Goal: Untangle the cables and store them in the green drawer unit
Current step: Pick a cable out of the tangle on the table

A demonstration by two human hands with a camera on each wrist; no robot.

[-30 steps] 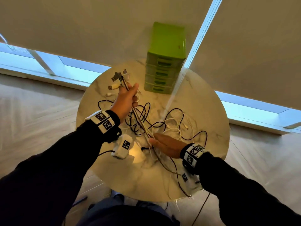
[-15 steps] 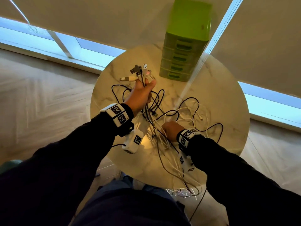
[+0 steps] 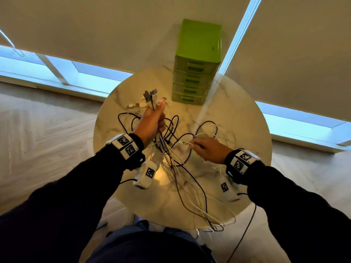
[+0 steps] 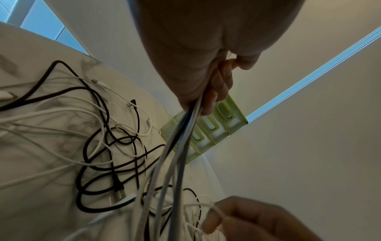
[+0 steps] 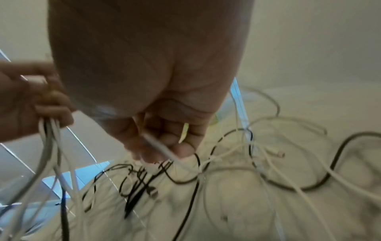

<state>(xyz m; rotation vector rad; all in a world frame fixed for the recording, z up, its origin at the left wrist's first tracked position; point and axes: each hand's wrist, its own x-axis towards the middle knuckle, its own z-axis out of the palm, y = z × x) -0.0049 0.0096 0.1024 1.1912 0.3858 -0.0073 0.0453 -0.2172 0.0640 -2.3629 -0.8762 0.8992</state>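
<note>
My left hand [image 3: 152, 123] grips a bundle of cables [image 4: 181, 146] raised above the round marble table [image 3: 237, 118]; their plug ends [image 3: 150, 97] stick up past my fist. The strands hang down to a black and white tangle [image 3: 176, 141] on the tabletop. To the right, my right hand [image 3: 206, 149] pinches a thin white cable [image 5: 160, 147] between thumb and fingers, just above the tangle. The green drawer unit [image 3: 197, 61] stands at the table's far edge, all drawers closed.
Cables trail over the table's near edge [image 3: 212, 223] toward the floor. A drawn roller blind [image 3: 95, 25] hangs behind the table, with a bright window strip [image 3: 57, 67] at its foot. My knees [image 3: 144, 243] are below the near rim.
My right hand went from lying flat on the tangle to curling, then lifted and shifted right, pinching a white cable. The left hand kept its raised bundle. The head view shifted.
</note>
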